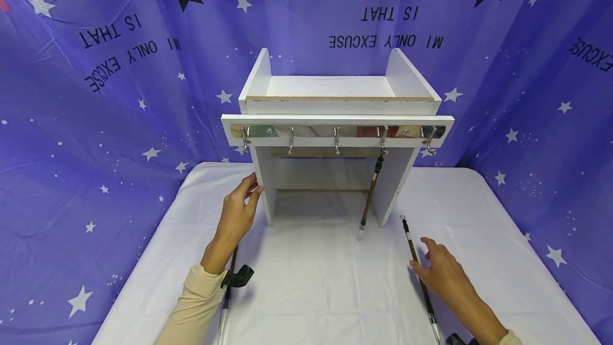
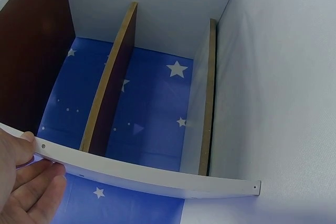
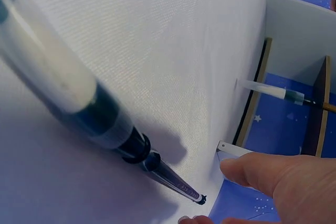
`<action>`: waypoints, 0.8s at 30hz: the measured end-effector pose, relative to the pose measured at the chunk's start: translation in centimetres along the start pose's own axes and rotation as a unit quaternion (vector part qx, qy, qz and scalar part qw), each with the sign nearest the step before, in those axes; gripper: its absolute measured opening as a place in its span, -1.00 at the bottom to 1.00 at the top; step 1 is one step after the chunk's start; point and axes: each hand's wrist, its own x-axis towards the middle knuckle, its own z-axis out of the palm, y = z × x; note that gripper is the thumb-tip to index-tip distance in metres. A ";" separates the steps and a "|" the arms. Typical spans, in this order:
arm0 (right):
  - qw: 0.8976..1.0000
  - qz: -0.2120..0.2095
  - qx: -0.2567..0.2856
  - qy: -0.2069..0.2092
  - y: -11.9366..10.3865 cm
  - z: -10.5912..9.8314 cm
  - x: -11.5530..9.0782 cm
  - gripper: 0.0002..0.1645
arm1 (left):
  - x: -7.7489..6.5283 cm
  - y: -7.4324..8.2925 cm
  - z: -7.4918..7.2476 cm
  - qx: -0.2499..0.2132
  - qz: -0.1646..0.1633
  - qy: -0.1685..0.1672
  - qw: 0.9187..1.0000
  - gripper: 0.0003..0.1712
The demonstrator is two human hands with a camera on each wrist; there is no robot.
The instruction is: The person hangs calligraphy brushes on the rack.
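While left hand (image 1: 237, 217) holds rack (image 1: 335, 106), starry curtain (image 1: 297, 25) flanks white tablecloth (image 1: 316, 276).

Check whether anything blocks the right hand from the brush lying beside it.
Nothing visible stands between the right hand and that brush: in the head view the hand partly overlaps it, and in the right wrist view no other object comes between them.

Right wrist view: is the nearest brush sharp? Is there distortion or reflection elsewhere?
Right wrist: the nearest brush looks partly blurred, a soft shadow beside it; head: the hook strip looks mirror-like; left wrist: the shelf edge bows, probably lens distortion.
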 end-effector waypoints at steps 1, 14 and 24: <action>1.000 0.000 -0.001 -0.001 0.0 0.0 0.0 -0.12 | 0.0 0.0 0.0 0.001 -0.001 0.000 1.000 -0.56; 1.000 -0.005 -0.009 -0.002 -0.1 0.5 0.1 -0.22 | 0.0 -0.1 0.1 0.002 0.000 -0.001 1.000 -0.56; 1.000 0.000 -0.013 -0.023 0.5 1.0 0.5 -0.26 | 0.0 0.0 0.0 0.001 -0.002 -0.002 1.000 -0.56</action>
